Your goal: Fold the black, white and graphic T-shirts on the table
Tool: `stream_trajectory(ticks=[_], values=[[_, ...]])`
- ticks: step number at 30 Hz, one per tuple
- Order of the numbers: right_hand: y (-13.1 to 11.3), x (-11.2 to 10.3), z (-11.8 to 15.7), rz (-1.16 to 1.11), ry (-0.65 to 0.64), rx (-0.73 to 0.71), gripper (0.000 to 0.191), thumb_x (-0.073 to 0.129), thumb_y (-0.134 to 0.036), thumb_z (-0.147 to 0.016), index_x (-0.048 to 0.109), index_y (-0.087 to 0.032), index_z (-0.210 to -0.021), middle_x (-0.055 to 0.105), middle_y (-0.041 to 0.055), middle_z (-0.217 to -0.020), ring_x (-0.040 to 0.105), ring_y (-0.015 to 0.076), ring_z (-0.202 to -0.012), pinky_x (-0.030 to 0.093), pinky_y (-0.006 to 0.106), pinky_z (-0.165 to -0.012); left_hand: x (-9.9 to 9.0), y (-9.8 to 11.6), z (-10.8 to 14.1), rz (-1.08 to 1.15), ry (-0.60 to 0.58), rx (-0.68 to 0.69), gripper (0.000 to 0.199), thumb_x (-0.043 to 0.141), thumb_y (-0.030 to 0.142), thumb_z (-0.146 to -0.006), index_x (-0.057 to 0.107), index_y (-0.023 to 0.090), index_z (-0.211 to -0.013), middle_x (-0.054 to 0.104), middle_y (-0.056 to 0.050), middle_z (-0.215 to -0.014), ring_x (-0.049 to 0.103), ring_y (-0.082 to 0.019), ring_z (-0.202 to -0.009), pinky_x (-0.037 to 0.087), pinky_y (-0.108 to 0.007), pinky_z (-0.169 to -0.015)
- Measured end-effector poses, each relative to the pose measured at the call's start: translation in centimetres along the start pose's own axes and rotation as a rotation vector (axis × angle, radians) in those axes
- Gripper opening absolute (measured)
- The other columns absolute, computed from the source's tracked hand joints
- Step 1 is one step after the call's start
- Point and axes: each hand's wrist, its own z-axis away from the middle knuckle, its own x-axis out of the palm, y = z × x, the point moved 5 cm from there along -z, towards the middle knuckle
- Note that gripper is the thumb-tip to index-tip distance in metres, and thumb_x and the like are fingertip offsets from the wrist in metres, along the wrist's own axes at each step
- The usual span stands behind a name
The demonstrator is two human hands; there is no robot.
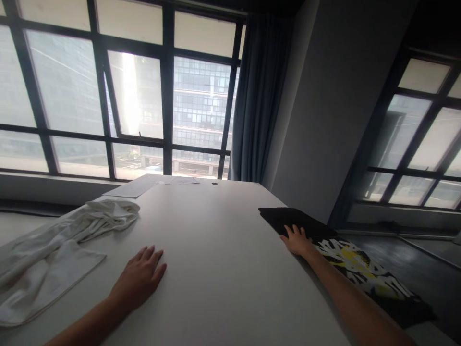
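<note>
My left hand [141, 276] lies flat on the white table [216, 269], fingers stretched out and holding nothing. To its left is a crumpled white cloth garment [68, 245], apart from the hand. My right hand [297, 240] rests with spread fingers on a black garment [284, 217] at the table's right edge. White and yellow graphics show on the black fabric beside my right forearm, which covers part of it. Whether the garment is folded I cannot tell.
Sheets of paper [135, 186] lie at the table's far left. A small dark round spot [214, 183] marks the far edge. Beyond stand large windows, a blue curtain [252, 105] and a grey pillar [324, 96].
</note>
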Motion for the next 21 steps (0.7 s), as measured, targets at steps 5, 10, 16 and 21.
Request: stream_trajectory(ticks=[5,10,16,21], values=[[-0.9,1.0,-0.8,-0.048,0.062,0.081,0.06,0.022,-0.047,-0.098,0.027,-0.024,-0.154,0.017,0.0126,-0.161,0.012,0.0381,-0.147,0.025,0.059,-0.109,0.0,-0.1,-0.1,0.009,0.017,-0.008,0.054,0.038,0.045,-0.092,0.059,0.018,-0.134,0.053,-0.014,-0.144,0.041,-0.031,-0.138,0.033,-0.046,-0.112],[-1.6,0.2,-1.1,-0.089,0.056,0.135,0.061,0.025,-0.046,-0.097,0.027,-0.022,-0.153,0.016,0.0148,-0.161,0.013,0.0385,-0.146,0.025,0.059,-0.109,-0.2,0.3,0.4,0.01,0.004,-0.01,0.056,0.037,0.044,-0.092,0.057,0.016,-0.136,0.052,-0.016,-0.146,0.04,-0.03,-0.139,0.032,-0.044,-0.112],[-3.5,-1.8,1.3,-0.042,0.098,0.079,0.085,0.045,-0.061,-0.087,0.02,-0.018,-0.155,0.013,0.0214,-0.16,0.014,0.0456,-0.144,0.022,0.066,-0.107,-4.7,-1.8,-2.7,0.173,-0.234,0.021,0.05,0.04,0.054,-0.091,0.074,0.019,-0.104,0.073,-0.012,-0.11,0.066,-0.028,-0.102,0.049,-0.037,-0.088],[-8.8,-3.7,6.1,-0.045,0.036,-0.135,0.078,0.044,-0.056,-0.091,0.021,-0.017,-0.155,0.018,0.0185,-0.16,0.017,0.0387,-0.146,0.027,0.058,-0.11,-10.5,-9.9,-4.0,0.094,-0.009,-0.255,0.064,0.028,0.05,-0.096,0.055,0.003,-0.13,0.059,-0.027,-0.13,0.054,-0.042,-0.119,0.036,-0.058,-0.097]])
